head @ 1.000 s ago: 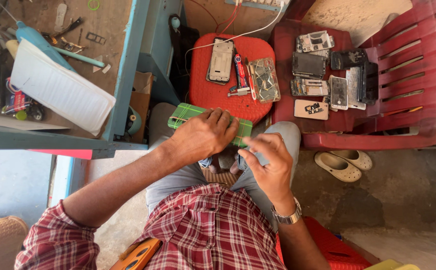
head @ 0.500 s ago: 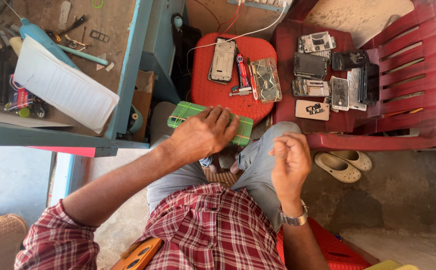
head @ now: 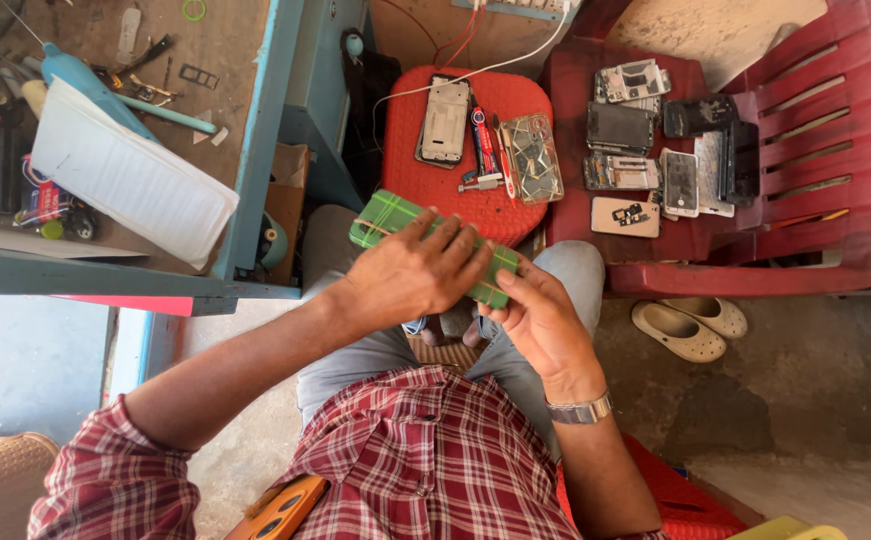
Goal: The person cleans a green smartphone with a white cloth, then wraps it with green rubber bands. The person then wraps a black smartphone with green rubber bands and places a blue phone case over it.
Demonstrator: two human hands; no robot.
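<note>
Both hands, left hand (head: 410, 275) and right hand (head: 538, 318), clasp a green checked cloth bundle (head: 383, 217) over the lap, below the red round plastic stool (head: 425, 165); the bundle remains wrapped, unopened.

This is a small phone-repair workshop. On the far red stool (head: 425, 180) lie an opened phone (head: 444, 122), small hand tools (head: 485, 150) and a clear case of parts (head: 532, 157), with a white cable (head: 515, 55) running to them. To the right, a red plastic chair (head: 805, 150) carries a spread of stripped phones and back covers (head: 655, 150). At far left, a scuffed blue-edged worktop (head: 255, 150) is littered with tools, wires and a white pad (head: 130, 185). The floor is bare concrete, with sandals (head: 690, 325) on it.
</note>
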